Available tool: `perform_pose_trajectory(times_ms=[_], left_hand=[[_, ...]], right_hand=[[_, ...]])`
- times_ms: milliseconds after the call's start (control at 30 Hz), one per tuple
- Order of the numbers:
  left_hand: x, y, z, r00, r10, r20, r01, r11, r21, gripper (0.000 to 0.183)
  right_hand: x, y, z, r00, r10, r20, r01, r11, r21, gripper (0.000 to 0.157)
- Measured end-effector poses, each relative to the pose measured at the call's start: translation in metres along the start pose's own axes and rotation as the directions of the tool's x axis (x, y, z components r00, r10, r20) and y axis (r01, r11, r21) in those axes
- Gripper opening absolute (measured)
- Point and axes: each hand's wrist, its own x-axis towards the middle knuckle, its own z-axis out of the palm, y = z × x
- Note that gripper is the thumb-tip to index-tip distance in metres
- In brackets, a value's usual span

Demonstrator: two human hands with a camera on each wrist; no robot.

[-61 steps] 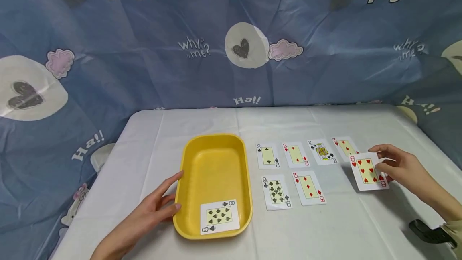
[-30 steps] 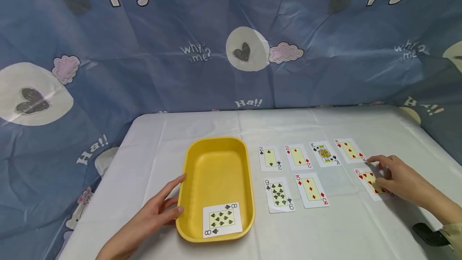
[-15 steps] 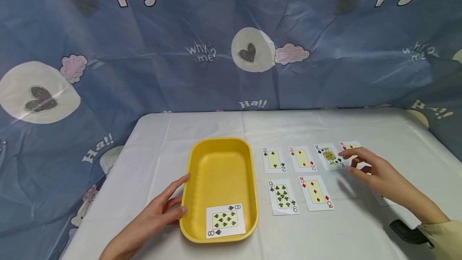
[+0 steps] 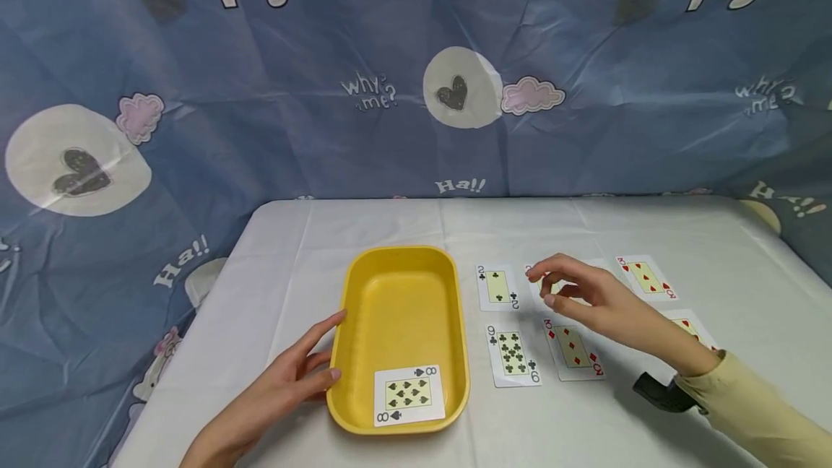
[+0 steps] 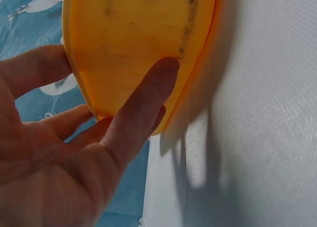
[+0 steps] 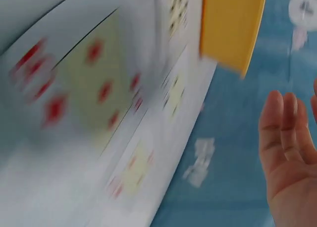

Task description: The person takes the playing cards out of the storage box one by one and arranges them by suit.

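In the head view my left hand [image 4: 276, 385] touches the left side of a yellow tray [image 4: 464, 352]. The left wrist view shows the thumb against its outer wall, the other fingers at the rim and partly behind it. An eight of spades [image 4: 409, 396] lies in the tray. My right hand [image 4: 607, 305] hovers above the cards, its fingers loosely bent and holding nothing. Under it, the two of diamonds [image 4: 543, 302] is partly covered and the king of spades mostly hidden. The two of clubs [image 4: 497, 287] lies left of the fingertips; the three of diamonds [image 4: 573, 349] is below.
A nine of clubs [image 4: 513, 354] lies beside the tray. The three of hearts [image 4: 646, 278] is at the right of the back row. Another hearts card [image 4: 690, 325] is partly hidden by the right forearm. A blue patterned cloth [image 4: 325, 143] hangs behind the white table [image 4: 292, 251].
My right hand set the hearts card down at the right of the front row and let go. It has since moved left over the cards. My left hand stays at the tray.
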Motion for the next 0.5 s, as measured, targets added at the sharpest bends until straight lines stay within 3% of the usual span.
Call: perform_pose_trajectory(times_ms=[333,500], left_hand=[[0.000,0.001,0.000,1.000,0.010,0.009,-0.010,1.000,0.000,0.074],[-0.001,0.000,0.000,1.000,0.011,0.014,-0.011,1.000,0.002,0.073]], right_hand=[[0.044,-0.027,0.054,0.985,-0.095,0.141,0.086,0.994,0.068,0.034],[0.060,-0.039,0.088,0.949,-0.163,0.268,0.131,0.982,0.134,0.031]])
